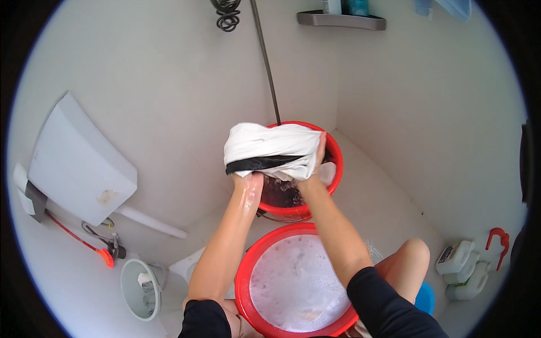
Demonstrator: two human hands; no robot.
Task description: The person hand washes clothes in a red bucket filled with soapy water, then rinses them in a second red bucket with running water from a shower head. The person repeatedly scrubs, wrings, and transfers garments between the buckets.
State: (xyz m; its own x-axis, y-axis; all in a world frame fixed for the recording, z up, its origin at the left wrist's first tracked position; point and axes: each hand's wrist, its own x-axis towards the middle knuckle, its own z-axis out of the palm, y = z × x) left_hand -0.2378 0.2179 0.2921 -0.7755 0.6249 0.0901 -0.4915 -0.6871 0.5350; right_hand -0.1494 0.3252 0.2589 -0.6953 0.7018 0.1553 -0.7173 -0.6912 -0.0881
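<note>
Above a red bucket (336, 148), my two hands hold up a bunched wet white cloth (274, 141) with a black band (262, 163). My left hand (249, 179) grips its lower left part, the fingers mostly hidden by the fabric. At the cloth's right end is my right hand (319, 158), with its fingers up along the side. Dark water (281, 194) and some pale cloth (327, 173) show in the bucket. Nearer me, a red basin (245, 283) holds white sudsy water (296, 283).
A pale bucket (158, 291) with items inside stands lower left, below a toilet cistern (84, 156) and a red plunger-like tool (103, 255). Plastic jugs (469, 281) stand at right near a blue container (425, 298). A corner shelf (341, 21) holds bottles.
</note>
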